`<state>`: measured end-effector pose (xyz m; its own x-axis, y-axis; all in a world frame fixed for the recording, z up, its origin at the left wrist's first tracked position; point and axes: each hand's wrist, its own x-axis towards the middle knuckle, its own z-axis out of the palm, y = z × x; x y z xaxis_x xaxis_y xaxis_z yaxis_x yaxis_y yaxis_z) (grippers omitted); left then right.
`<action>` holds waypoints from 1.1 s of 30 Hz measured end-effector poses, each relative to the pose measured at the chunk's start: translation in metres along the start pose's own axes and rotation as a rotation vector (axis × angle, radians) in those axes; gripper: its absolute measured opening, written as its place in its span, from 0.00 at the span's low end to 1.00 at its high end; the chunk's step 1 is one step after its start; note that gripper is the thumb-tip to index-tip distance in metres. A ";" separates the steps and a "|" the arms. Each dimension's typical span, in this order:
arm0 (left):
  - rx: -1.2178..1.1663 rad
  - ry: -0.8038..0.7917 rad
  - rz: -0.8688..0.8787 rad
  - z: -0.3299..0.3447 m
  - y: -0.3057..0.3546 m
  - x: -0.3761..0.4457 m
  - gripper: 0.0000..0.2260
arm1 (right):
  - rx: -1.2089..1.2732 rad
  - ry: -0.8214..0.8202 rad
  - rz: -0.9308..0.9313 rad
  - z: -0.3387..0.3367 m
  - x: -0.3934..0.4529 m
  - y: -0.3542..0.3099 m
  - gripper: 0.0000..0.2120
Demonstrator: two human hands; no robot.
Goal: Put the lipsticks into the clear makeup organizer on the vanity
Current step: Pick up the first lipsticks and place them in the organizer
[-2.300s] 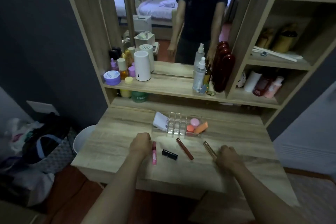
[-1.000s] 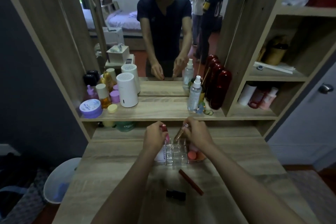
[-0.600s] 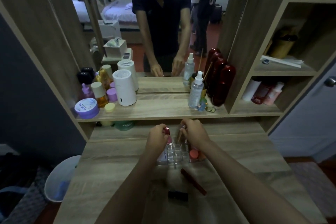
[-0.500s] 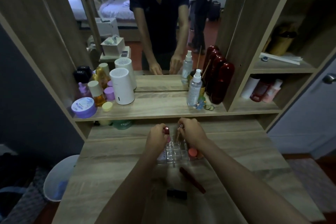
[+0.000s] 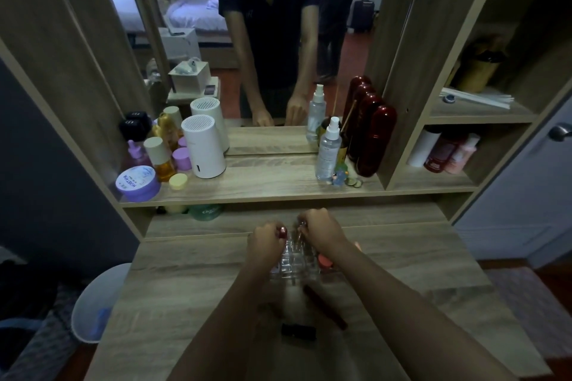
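Observation:
The clear makeup organizer (image 5: 296,263) stands on the vanity top, mostly covered by my hands. My left hand (image 5: 265,244) grips a pink lipstick (image 5: 282,231) upright over the organizer's left cells; only its red cap shows. My right hand (image 5: 322,230) holds a slim gold-capped lipstick (image 5: 301,224) over the back cells, its tip just visible. Nearer me, a long dark red lipstick (image 5: 325,306) lies slanted on the vanity, and a short black lipstick (image 5: 298,331) lies flat beside my left forearm.
Orange and pink sponges (image 5: 325,260) fill the organizer's right side. The shelf above carries a white cylinder (image 5: 202,147), a spray bottle (image 5: 328,151), red bottles (image 5: 376,139) and a purple jar (image 5: 137,182). A white bin (image 5: 99,300) stands left of the vanity.
Both hands picked a lipstick off the vanity top and carried it to the organizer. In the last half second they have sunk slightly lower over its cells.

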<state>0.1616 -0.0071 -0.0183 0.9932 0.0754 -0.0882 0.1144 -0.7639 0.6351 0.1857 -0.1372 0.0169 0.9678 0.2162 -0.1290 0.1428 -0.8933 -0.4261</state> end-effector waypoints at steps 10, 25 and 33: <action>-0.003 0.016 0.003 0.000 0.001 0.002 0.08 | 0.006 -0.034 -0.018 0.001 -0.005 -0.002 0.15; -0.089 0.083 -0.010 -0.023 -0.015 -0.014 0.19 | -0.387 -0.218 -0.230 0.052 -0.088 0.041 0.15; -0.011 0.125 0.004 -0.030 -0.037 -0.037 0.17 | -0.305 -0.303 -0.145 0.068 -0.090 0.051 0.18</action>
<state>0.1216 0.0371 -0.0156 0.9882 0.1525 0.0101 0.1103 -0.7572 0.6438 0.0914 -0.1750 -0.0541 0.8354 0.4131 -0.3627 0.3711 -0.9105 -0.1821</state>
